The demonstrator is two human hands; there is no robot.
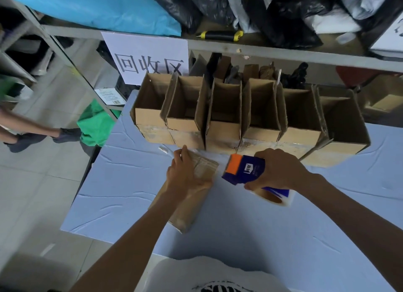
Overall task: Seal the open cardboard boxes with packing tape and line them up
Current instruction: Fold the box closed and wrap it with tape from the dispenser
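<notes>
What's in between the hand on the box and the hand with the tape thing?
Head view: only bare blue table cover lies between the left hand and the tape dispenser.

White sign [145, 58], green bag [96, 123], black bags [290, 14] on shelf [283, 49].

L hand [185, 173] lies palm down, fingers straight, pressing flat. R hand [277, 169] has fingers & thumb curled in a grip. Both forearms bare, reaching fwd; the 2 hands near each other.
</notes>
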